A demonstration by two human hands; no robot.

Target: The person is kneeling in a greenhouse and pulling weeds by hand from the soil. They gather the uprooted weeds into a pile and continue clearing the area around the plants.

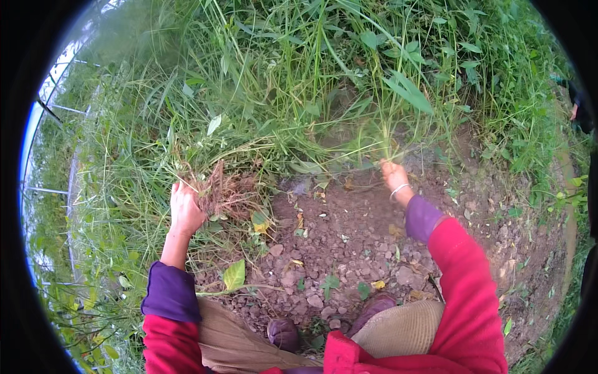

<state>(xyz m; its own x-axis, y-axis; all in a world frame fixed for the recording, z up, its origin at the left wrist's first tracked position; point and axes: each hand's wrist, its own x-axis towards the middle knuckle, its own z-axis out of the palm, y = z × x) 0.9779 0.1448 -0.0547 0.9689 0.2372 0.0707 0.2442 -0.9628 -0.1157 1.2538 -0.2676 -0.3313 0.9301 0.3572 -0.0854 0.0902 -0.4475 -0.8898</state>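
My left hand (186,210) grips a bundle of pulled weeds whose tangled brown roots (229,191) stick out to the right of the fist. The stems and leaves of this bundle merge with the grass around it. On the right, my right hand (395,176), with a white bangle (399,190) at the wrist, is closed around the base of a tuft of grass (385,135). That tuft is blurred, and whether its roots are still in the ground cannot be seen. Bare cloddy soil (327,233) lies between and below both hands.
Dense tall weeds (303,70) stand ahead. Stones and fallen leaves, one a large yellow-green leaf (234,275), lie on the soil near my shoes (283,334). A metal frame (46,190) shows at the left rim. Part of another person (574,112) appears at the far right.
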